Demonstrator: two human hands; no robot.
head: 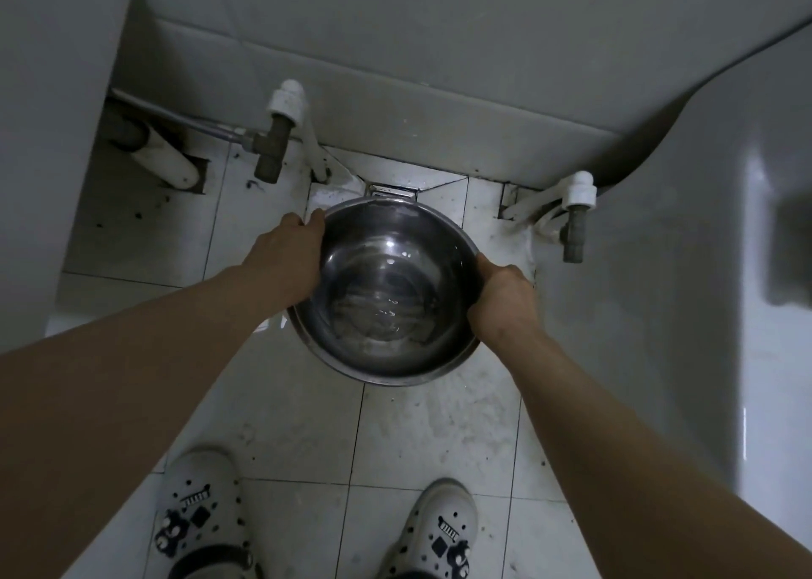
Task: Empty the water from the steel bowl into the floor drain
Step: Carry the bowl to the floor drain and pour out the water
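Steel bowl [386, 293] with shallow water, gripped at opposite rims by left hand [288, 249] and right hand [505, 301], held above white floor tiles [417, 429], far edge overlapping the floor drain [392, 191] by the wall.

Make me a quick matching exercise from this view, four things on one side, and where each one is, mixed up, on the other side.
Things:
1. steel bowl
2. floor drain
3. left hand
4. white clogs

Places:
A. on the feet, bottom of the view
B. gripping the bowl's left rim
C. held in both hands, water inside
D. at the wall's foot, just beyond the bowl

Pairs: 1-C, 2-D, 3-B, 4-A
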